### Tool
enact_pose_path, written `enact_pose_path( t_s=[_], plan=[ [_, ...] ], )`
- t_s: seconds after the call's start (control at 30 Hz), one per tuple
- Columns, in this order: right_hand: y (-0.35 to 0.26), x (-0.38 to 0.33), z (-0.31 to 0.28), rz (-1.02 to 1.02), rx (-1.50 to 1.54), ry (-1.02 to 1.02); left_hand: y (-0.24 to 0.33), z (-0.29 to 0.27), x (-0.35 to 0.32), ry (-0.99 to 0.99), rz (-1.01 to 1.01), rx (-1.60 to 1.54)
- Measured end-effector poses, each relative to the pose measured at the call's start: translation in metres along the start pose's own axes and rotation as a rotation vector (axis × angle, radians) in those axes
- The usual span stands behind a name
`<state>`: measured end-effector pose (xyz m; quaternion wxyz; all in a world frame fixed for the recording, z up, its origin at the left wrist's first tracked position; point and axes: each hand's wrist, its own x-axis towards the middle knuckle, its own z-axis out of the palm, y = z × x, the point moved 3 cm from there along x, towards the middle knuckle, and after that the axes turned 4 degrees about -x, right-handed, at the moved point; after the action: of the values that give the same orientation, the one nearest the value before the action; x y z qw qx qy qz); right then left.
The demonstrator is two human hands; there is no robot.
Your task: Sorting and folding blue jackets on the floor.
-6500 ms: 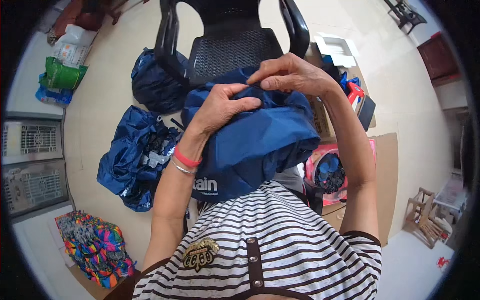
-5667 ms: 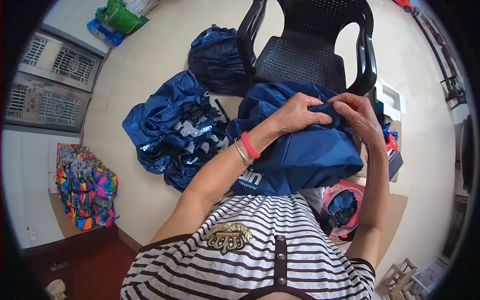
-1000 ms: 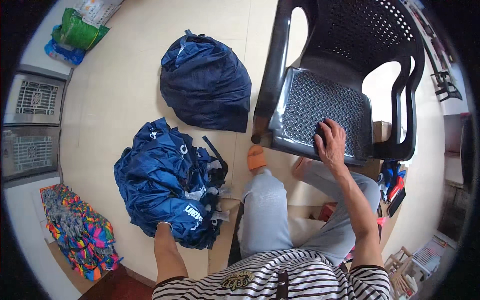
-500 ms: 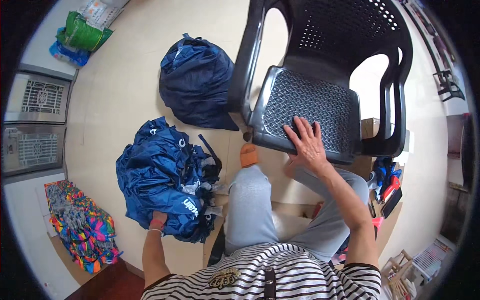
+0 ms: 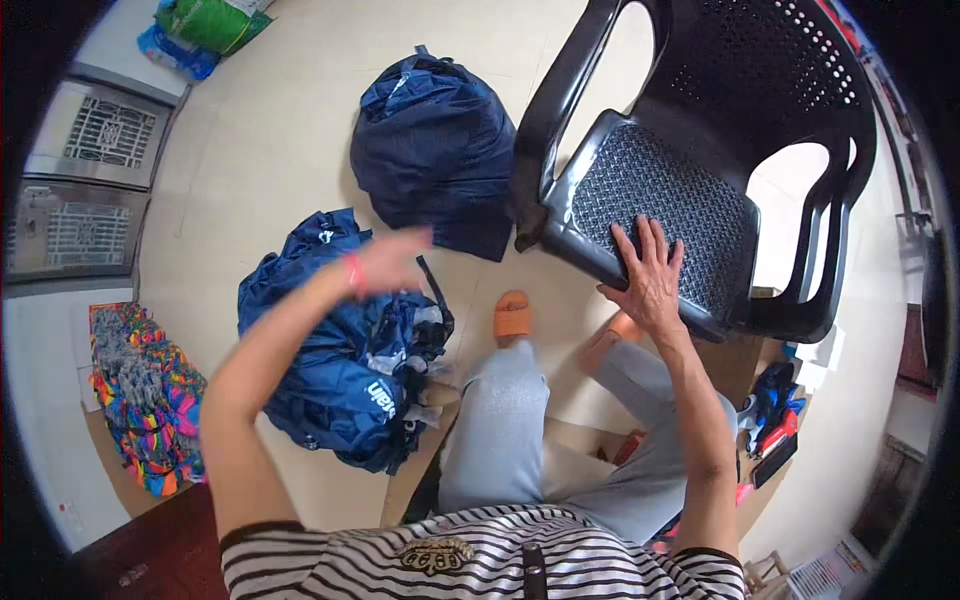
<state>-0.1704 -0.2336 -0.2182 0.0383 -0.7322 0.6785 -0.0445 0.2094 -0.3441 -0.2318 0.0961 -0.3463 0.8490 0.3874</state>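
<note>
My left hand (image 5: 393, 262) is smeared by motion in the air above a heap of shiny blue folded bags (image 5: 300, 340), so its fingers are not clear. Just beyond it on the floor stands a large, full dark blue sack (image 5: 430, 150). My right hand (image 5: 650, 270) rests flat, fingers spread, on the front of the textured seat of a black plastic armchair (image 5: 660, 190). Nothing is held in it. Clear plastic pieces (image 5: 385, 362) stick out along the right side of the blue heap.
At the left lies a pile of multicoloured cords or fabric (image 5: 150, 400). Green and blue packages (image 5: 205, 25) sit at the far left by a grey metal door (image 5: 100, 130). Small items, a red one (image 5: 780, 435) among them, lie right of my legs. Orange slippers (image 5: 512, 315) are on my feet.
My left hand has left the near edge of the blue heap and swung up and forward over it. My right hand stays on the seat. The whole view has shifted.
</note>
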Motion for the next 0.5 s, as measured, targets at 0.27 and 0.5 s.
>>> enact_pose_path(
  t_s=[0.27,0.5],
  plan=[
    [0.003,0.012,0.013,0.03,0.016,-0.071,-0.102,-0.077,0.24,0.743,-0.512,0.253],
    [-0.013,0.026,0.007,0.003,0.058,-0.041,-0.26,0.0,0.286,0.396,-0.508,-0.237]
  ],
)
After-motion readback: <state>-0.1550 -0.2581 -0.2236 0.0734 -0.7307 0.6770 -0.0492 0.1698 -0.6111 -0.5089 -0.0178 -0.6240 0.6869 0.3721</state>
